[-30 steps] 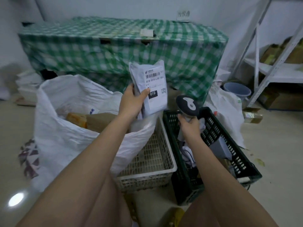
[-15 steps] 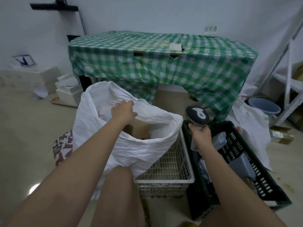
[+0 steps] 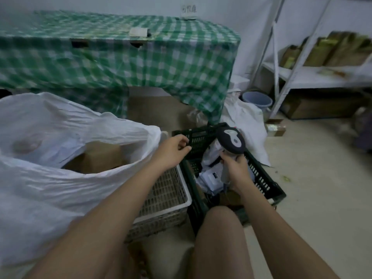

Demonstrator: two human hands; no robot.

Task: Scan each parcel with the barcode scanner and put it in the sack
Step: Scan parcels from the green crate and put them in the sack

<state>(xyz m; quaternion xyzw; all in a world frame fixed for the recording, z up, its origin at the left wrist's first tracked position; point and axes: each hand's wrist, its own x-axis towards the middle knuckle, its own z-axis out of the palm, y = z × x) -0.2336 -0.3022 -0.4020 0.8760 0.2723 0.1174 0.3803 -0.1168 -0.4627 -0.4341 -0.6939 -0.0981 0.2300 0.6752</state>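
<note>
At the left of the frame your sack stands open, its mouth slack and folded toward the centre, with a brown box showing inside. That sagging rim is your first risk: if it droops further shut, the next parcel could catch on the fold and slide out onto the floor.

Moving right, your left hand hangs over the gap between the white basket and the dark green crate, empty, its fingers loosely curled and holding nothing. It appears headed for the crate.

The remaining parcels lie jumbled in that crate, at centre frame, partly hidden beneath your right arm. Their labels are too blurred to read, so you may grab one label-down and need to flip it before it will scan.

Your right hand is wrapped firmly around the handle of the barcode scanner, above the crate. The scanner's long axis runs from lower centre up toward the top of the frame, leaning slightly left; its dark head sits uppermost and seems to face away from you, toward the checked table. Its cable trails down among the parcels and could snag one as you lift.
</note>
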